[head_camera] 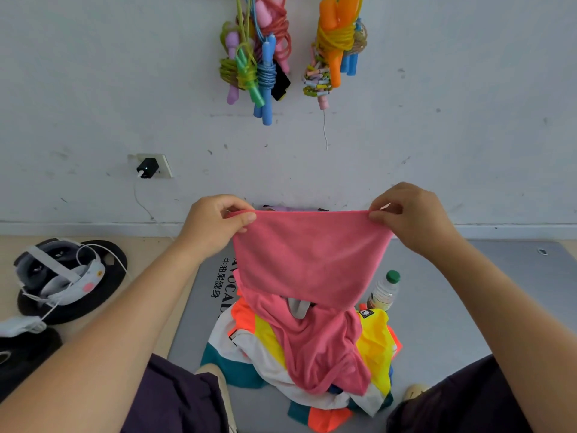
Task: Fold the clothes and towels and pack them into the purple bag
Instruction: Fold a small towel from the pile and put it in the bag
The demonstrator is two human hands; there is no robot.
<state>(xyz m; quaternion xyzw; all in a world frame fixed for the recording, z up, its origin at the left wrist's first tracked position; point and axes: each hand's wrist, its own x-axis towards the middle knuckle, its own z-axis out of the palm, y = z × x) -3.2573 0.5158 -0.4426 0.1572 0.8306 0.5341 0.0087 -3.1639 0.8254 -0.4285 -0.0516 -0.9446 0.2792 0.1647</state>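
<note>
A pink towel hangs stretched in the air in front of me. My left hand pinches its upper left corner and my right hand pinches its upper right corner. The towel's lower part trails down onto a heap of clothes in white, yellow, orange and teal on the grey mat. A sliver of the purple bag shows just above the towel's top edge, against the wall; the rest of it is hidden.
A clear plastic bottle with a green cap stands on the mat right of the towel. Slippers and a strapped headset lie on the floor at left. Skipping ropes hang on the wall. A charger sits in a wall socket.
</note>
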